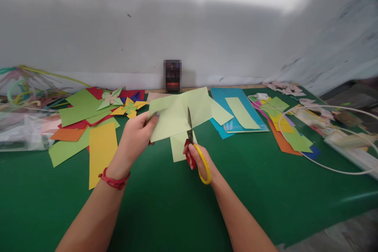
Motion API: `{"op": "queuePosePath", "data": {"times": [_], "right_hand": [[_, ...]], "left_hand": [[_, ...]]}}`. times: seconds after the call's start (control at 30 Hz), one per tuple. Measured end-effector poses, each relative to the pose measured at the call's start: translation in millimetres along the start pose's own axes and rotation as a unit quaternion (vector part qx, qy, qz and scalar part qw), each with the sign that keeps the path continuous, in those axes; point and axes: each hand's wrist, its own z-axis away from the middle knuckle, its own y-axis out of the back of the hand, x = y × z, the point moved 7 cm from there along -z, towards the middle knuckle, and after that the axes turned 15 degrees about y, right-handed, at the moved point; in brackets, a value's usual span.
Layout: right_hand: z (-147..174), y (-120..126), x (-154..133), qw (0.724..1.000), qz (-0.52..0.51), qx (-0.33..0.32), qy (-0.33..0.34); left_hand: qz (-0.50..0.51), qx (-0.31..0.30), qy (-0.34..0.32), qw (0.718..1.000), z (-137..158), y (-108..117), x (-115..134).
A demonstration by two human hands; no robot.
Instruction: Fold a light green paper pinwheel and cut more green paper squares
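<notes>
My left hand (138, 130) pinches the left end of a pale green sheet of paper (169, 116), thumb on top, and holds it above the table. In my right hand (203, 161) is a pair of scissors (204, 169) with one yellow and one red handle loop. One dark blade lies over the front of the sheet, pointing away from me; the other blade is mostly hidden by the paper. Below the sheet, another pale green piece (177, 147) lies on the table, partly covered.
Coloured papers with folded paper stars (129, 107) lie left, beside a yellow strip (102, 153). A blue pack (242, 106) with a pale green strip sits right of centre. A white cable (321, 169) loops over papers at right. A blurred dark object (173, 75) leans on the wall.
</notes>
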Motion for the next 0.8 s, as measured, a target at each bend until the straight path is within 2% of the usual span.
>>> {"op": "queuePosePath", "data": {"times": [0.2, 0.5, 0.8], "right_hand": [[0.1, -1.5, -3.5, 1.0, 0.002, 0.007, -0.017], [-0.2, 0.8, -2.4, 1.0, -0.019, -0.008, -0.013], [-0.9, 3.6, -3.7, 1.0, -0.015, 0.001, -0.008]], "left_hand": [[-0.02, 0.063, -0.039, 0.997, 0.8, 7.1, 4.0], [0.022, -0.013, 0.01, 1.0, 0.8, -2.8, 0.8], [0.01, -0.055, 0.012, 0.998, 3.7, -11.8, 0.9]]}}
